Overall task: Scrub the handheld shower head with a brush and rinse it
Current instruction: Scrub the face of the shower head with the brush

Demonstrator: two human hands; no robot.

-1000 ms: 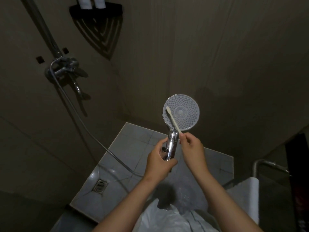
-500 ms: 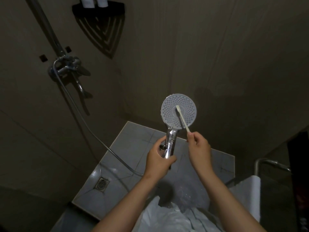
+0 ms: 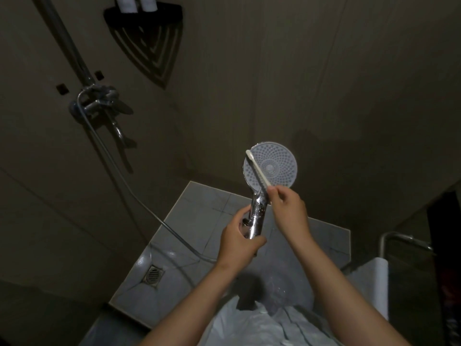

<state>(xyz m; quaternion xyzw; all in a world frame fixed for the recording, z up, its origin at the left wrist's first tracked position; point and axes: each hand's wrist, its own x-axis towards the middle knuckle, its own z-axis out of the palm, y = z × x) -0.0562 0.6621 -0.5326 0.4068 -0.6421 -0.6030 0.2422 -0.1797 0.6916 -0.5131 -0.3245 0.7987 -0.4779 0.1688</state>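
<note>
Gripping hand: the left hand (image 3: 240,242) was closed around the chrome handle of the shower head (image 3: 270,168), centre of the frame.
Brush hand: the right hand (image 3: 289,208) pinched the white brush (image 3: 257,171) by its lower end.
Brush tip: it lay on the round face's upper-left rim.
Hose (image 3: 139,196): it ran up to the mixer tap (image 3: 99,102), upper left.
Floor drain (image 3: 154,273): lower left, on grey tiles.
</note>
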